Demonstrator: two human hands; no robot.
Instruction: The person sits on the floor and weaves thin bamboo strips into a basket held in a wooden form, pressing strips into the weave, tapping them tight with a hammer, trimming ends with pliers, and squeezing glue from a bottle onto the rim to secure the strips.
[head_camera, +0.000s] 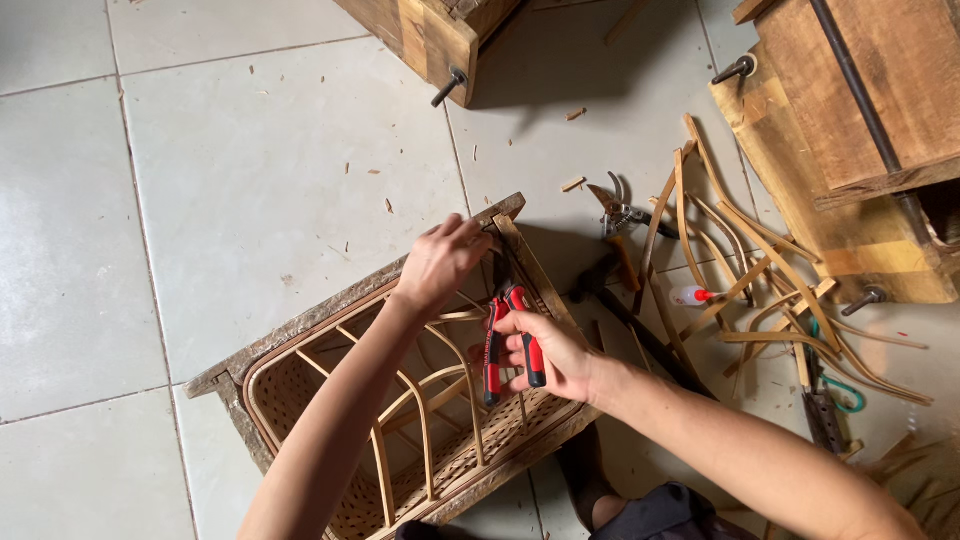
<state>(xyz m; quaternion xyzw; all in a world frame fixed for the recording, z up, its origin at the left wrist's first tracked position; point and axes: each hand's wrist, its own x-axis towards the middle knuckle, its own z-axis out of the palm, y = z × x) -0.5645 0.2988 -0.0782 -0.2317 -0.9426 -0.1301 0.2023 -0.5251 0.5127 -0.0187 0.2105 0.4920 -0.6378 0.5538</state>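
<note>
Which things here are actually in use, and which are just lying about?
In use:
- woven basket frame, gripped at its corner by the left hand
- red-handled pliers in the right hand

Lying about:
- pruning shears
- cane strips
- small glue bottle
- wooden blocks

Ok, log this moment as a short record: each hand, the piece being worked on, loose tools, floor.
left hand: grips the top corner of the rattan basket frame
right hand: holds red-and-black pliers, nose up at that corner
frame: lies on its side in a rough wooden mould
loose tools: pruning shears, small glue bottle
floor: pale tiles, with cut rattan strips at the right
</note>
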